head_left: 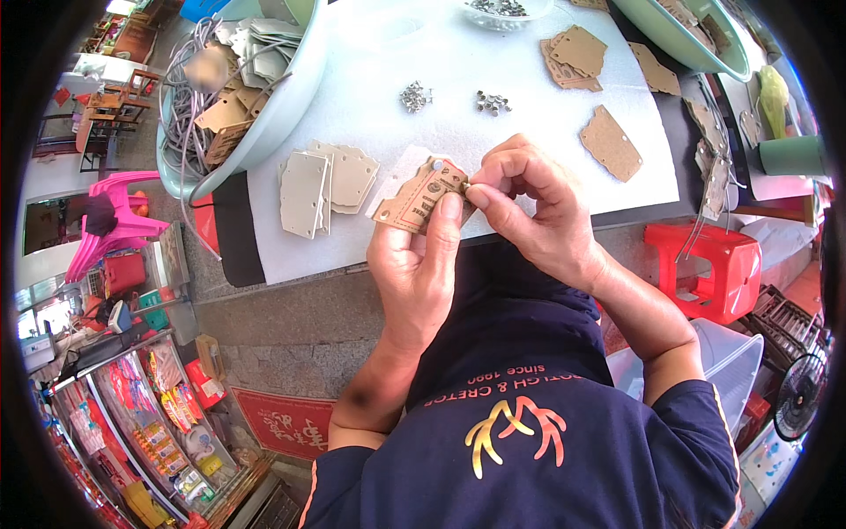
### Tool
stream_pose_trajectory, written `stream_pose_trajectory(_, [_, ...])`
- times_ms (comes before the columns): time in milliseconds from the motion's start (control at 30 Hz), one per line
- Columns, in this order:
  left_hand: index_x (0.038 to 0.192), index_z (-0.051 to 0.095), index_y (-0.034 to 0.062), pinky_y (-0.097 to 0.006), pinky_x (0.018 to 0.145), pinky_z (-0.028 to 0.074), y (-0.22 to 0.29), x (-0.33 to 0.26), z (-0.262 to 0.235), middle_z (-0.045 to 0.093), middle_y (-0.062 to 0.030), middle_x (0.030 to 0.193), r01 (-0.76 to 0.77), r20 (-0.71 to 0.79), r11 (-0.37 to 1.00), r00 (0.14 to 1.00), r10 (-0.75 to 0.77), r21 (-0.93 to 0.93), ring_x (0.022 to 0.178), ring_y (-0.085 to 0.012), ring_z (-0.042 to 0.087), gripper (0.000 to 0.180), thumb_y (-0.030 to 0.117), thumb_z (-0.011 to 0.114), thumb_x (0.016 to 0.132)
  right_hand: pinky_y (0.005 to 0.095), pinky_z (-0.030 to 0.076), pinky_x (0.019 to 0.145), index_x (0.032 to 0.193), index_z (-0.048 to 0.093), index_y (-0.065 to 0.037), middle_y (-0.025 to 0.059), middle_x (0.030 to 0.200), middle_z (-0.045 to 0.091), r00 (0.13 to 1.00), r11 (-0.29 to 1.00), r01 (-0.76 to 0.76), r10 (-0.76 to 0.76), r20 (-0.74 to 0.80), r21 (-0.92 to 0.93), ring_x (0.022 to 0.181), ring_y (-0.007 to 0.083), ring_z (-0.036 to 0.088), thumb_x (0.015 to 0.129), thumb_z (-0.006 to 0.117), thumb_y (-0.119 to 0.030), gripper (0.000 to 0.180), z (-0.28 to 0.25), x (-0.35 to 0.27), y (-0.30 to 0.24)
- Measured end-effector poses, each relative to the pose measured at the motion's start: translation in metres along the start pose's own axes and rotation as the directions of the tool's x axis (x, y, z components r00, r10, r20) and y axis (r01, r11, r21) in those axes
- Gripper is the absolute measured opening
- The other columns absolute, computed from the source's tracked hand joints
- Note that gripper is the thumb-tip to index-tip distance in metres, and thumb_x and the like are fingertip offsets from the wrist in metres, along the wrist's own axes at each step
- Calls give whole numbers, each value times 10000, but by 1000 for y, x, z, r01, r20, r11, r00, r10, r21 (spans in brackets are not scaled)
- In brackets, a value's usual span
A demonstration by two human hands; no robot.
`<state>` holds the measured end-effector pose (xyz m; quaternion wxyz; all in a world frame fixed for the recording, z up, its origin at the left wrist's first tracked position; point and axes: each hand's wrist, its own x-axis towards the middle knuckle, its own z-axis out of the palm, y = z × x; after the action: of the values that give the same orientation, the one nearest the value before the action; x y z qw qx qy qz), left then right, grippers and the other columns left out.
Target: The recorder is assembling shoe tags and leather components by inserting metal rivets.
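My left hand (419, 264) holds a brown cardboard tag (421, 196) flat between thumb and fingers, just above the near edge of the white mat (370, 97). My right hand (533, 207) pinches a small metal eyelet (466, 185) at the tag's right corner. Small piles of metal eyelets (416, 95) and more eyelets (492, 102) lie on the mat beyond the hands. A stack of grey-white tags (326, 181) lies left of the held tag. Loose brown tags (610, 141) and a small brown stack (573, 57) lie to the right.
A pale green basin (264, 106) at the left holds tags and grey cords. A second green basin (683, 35) sits at the upper right. A red plastic stool (705, 264) stands to the right, a pink stool (115, 220) to the left. A fan (802, 397) stands lower right.
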<state>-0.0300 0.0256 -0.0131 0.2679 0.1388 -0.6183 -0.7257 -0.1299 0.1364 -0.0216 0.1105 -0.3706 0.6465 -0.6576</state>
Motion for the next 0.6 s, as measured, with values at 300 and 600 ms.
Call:
stream_pose_trajectory(300, [1205,542,-62,-263,865,469,-1,1,-1,613,-92,1087,-11,17,1000,1000,12,-20,987,-122,572,283,75,551,957,214,448,637,932,587,-8,45,924,563,997,998,-22,26,68,-53,752,69,533,868,647,-9,88,-4,-1,1])
stream_pose_trajectory(600, [1155,555,-75,-244,798,502,-4,2,-1,603,-110,1061,-95,16,994,995,94,58,945,-121,593,225,15,537,950,221,459,698,991,591,-8,38,975,565,989,990,-143,143,34,17,822,72,545,868,652,-17,137,1,-3,-1])
